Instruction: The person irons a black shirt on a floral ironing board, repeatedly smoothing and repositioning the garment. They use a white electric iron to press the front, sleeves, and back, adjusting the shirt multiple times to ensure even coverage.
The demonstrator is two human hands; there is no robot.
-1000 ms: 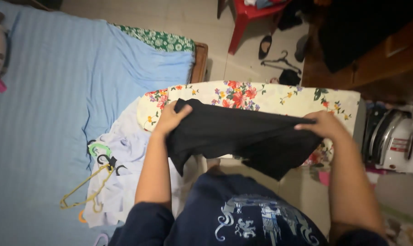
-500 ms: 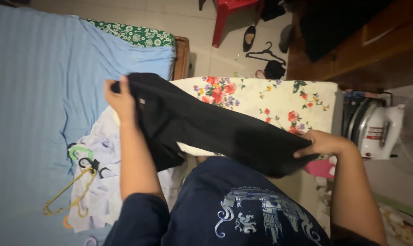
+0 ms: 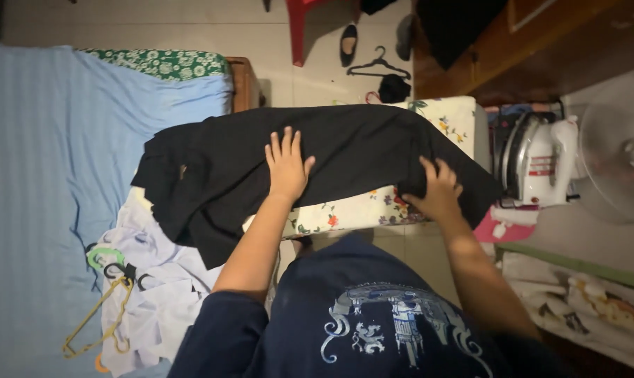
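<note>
Black garment (image 3: pixel 345 150): spread across the ironing board (image 3: pixel 457 115), covering nearly all of its flowered cover; one end hangs off the board's left end over the pale clothes below.
Left hand (image 3: pixel 287 166): flat on the cloth, fingers spread wide, palm pressing down near the middle of the board; it holds nothing.
Right hand (image 3: pixel 437 190): at the near edge of the board, fingers curled into the dark fabric, pinching a fold of it.
Iron (image 3: pixel 537 161): white and red, standing on its heel just beyond the board's right end, apart from both hands.
Done so far: the garment lies on the board, mostly opened out.
Left to do: by the look of it, the cloth is not yet smooth; folds and a bunched edge remain by the right hand, and the iron is untouched.
Pile of pale clothes (image 3: pixel 156 294): on the blue bed (image 3: pixel 44 175), left of the board, with hangers (image 3: pixel 110 262) lying on it.
Fan (image 3: pixel 621 157): at the far right, behind the iron.
Floor: a black hanger (image 3: pixel 378 66) and a dark shoe (image 3: pixel 348 42) beyond the board.
</note>
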